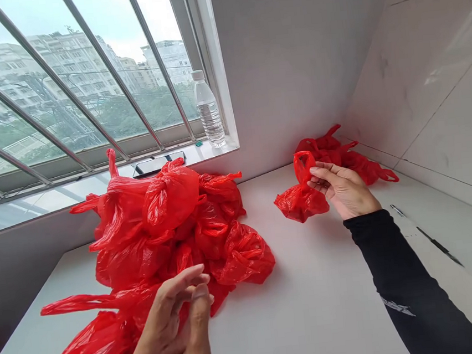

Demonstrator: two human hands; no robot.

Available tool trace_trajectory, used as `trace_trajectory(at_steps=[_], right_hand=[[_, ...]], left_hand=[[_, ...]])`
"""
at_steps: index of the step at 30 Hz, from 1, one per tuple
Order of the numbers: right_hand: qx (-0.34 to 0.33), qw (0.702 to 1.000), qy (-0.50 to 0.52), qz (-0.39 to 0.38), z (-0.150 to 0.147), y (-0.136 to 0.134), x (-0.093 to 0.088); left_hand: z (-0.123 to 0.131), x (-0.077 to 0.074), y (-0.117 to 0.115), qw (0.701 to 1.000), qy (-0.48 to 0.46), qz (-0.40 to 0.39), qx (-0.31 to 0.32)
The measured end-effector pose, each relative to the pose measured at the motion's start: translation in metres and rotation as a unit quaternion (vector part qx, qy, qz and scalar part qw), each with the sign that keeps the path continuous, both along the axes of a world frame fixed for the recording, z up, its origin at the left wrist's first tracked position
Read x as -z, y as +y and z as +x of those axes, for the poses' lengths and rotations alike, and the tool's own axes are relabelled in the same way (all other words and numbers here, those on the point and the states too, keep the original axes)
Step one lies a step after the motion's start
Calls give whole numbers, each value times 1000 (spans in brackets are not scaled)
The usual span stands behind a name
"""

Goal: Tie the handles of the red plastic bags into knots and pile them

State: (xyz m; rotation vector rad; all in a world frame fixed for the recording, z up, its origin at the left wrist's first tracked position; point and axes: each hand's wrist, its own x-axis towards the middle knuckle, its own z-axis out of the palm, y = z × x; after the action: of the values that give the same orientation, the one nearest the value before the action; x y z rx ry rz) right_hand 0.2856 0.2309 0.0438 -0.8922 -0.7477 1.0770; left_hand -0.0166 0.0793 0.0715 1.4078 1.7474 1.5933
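My right hand [341, 186] pinches the looped handle of a small red plastic bag [300, 201], which hangs at or just above the white table; whether its bottom touches cannot be told. Behind that hand lies a small group of red plastic bags [362, 165] against the wall. My left hand [177, 327] is in front of a large heap of red plastic bags [147, 208], fingers curled but apart, with nothing between them. Several bags in the heap have knotted tops, and their contents are hidden.
A clear water bottle [208, 113] and a dark phone [158, 164] rest on the windowsill [46, 202]. Metal bars cross the window. At the right of the white table [307, 309] lie a pen [397, 210] and a thin black tool [440, 246], near the tiled wall.
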Motion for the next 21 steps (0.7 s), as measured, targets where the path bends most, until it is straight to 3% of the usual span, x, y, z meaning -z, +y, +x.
trace_trajectory(at_steps=[3, 6, 9, 10, 12, 13, 14, 17, 21], right_hand=[[-66, 997, -33, 4, -14, -21, -22], [-171, 981, -82, 34, -24, -46, -42], [-250, 961, -101, 64, -29, -67, -54], [-272, 954, -103, 72, -29, -71, -55], [-321, 937, -110, 83, -30, -75, -53], [-350, 926, -114, 90, -30, -74, -50], [-382, 911, -119, 96, -30, -73, -48], [-454, 875, -138, 102, -33, -68, -40], [-376, 874, -292, 93, -48, -68, -43]], left_hand=[[10, -2, 24, 990, -3, -89, 110], [20, 5, 37, 942, -168, -197, 213], [39, 14, 36, 833, -374, -276, 301], [46, 17, 34, 781, -438, -294, 336], [57, 23, 30, 711, -526, -291, 364], [60, 26, 29, 703, -551, -274, 356], [62, 29, 28, 717, -557, -251, 335], [56, 35, 29, 780, -525, -201, 275], [38, 31, 31, 819, -467, -192, 271]])
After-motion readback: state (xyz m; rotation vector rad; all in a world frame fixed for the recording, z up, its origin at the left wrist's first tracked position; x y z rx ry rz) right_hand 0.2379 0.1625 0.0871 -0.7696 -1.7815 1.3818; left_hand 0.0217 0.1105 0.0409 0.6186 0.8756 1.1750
